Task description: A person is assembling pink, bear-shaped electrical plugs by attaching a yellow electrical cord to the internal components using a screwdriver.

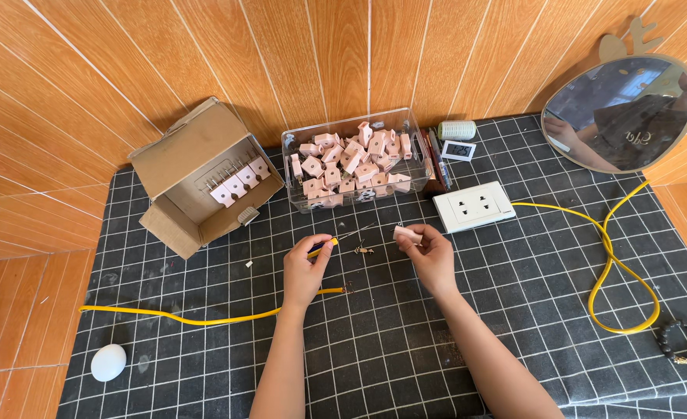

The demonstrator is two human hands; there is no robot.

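Just in front of the clear bin [356, 167] of pink plugs, the right hand [430, 256] pinches one pink plug [406, 232] between thumb and fingertips while the left hand [304, 271] pinches the yellow wire [321, 247] near its end. The bare strands could fray or miss, since both are held in mid-air. Left of the bin the open cardboard box [196, 174] crowds nothing; right of it lies the white socket [474, 206], and small metal bits [363, 250] lying between the hands could be knocked aside.

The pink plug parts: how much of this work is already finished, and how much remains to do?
Done: a few finished-looking pink plugs lie in a row in the cardboard box. In hand: the left hand holds a yellow wire, the right hand a pink plug piece; small metal parts lie between them. Left: the clear plastic tub is nearly full of pink pieces.
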